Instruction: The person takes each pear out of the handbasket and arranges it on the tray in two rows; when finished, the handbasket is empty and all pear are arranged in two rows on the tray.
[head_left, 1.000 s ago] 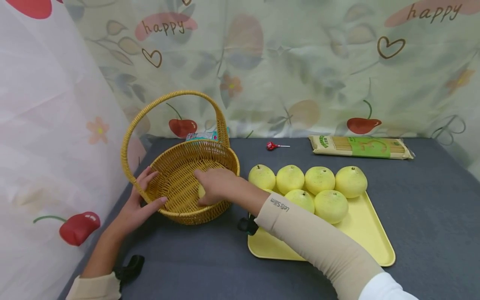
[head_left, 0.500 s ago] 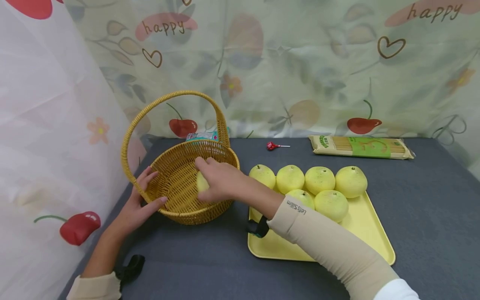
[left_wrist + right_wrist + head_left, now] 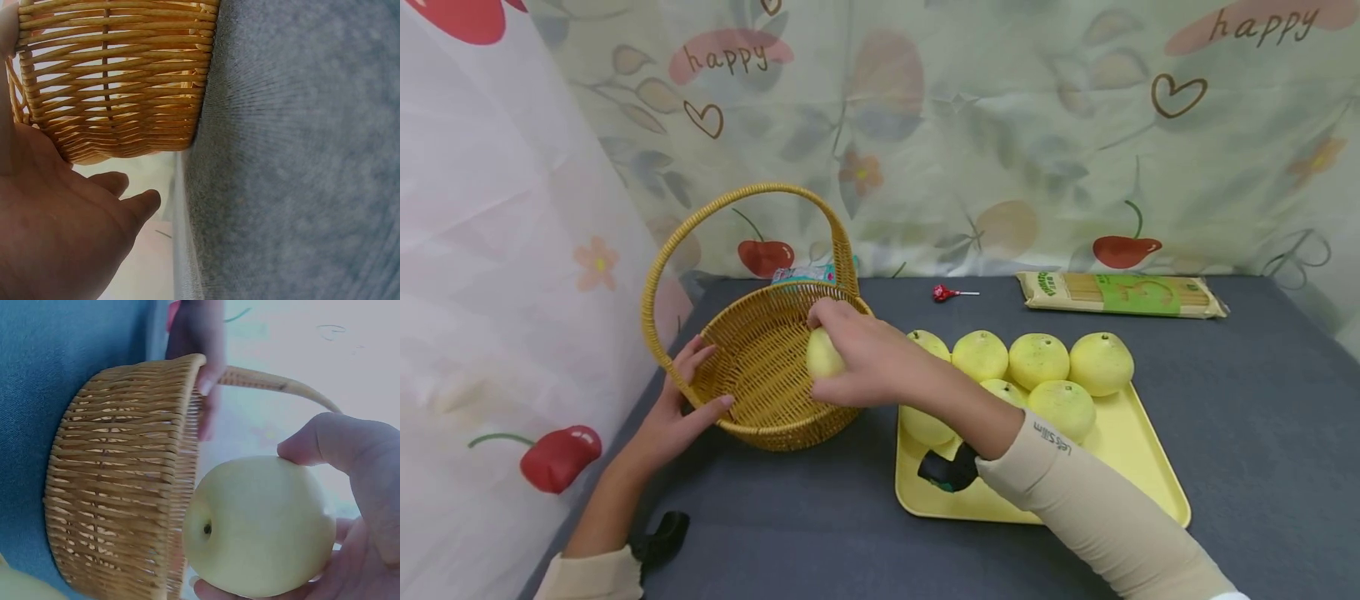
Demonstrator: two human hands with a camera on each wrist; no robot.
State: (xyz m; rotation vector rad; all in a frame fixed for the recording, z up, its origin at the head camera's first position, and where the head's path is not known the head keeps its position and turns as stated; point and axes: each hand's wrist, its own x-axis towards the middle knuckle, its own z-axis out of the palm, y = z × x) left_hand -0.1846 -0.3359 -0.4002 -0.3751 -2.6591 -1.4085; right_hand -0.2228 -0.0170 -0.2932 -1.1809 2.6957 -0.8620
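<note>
In the head view my right hand (image 3: 872, 354) grips a round, pale yellow-green pear (image 3: 825, 356) over the right side of a wicker basket (image 3: 760, 433). The right wrist view shows that pear (image 3: 262, 525) between thumb and fingers, just beyond the basket's rim (image 3: 187, 406). My left hand (image 3: 673, 417) holds the basket's left rim near the foot of the tall handle, thumb lying over the front edge. From the left wrist view, that hand (image 3: 62, 219) sits against the woven side. The basket floor that shows is bare wicker.
A yellow tray (image 3: 1138, 475) with several pears (image 3: 1062, 412) stands right of the basket, partly under my right forearm. Behind lie a red lollipop (image 3: 942, 292) and a noodle packet (image 3: 1120, 295). A blue-green packet (image 3: 805, 273) sits behind the basket, against the patterned cloth.
My right hand has risen from inside the basket and shifted right with the pear, which shows more now. The left hand and basket have stayed put.
</note>
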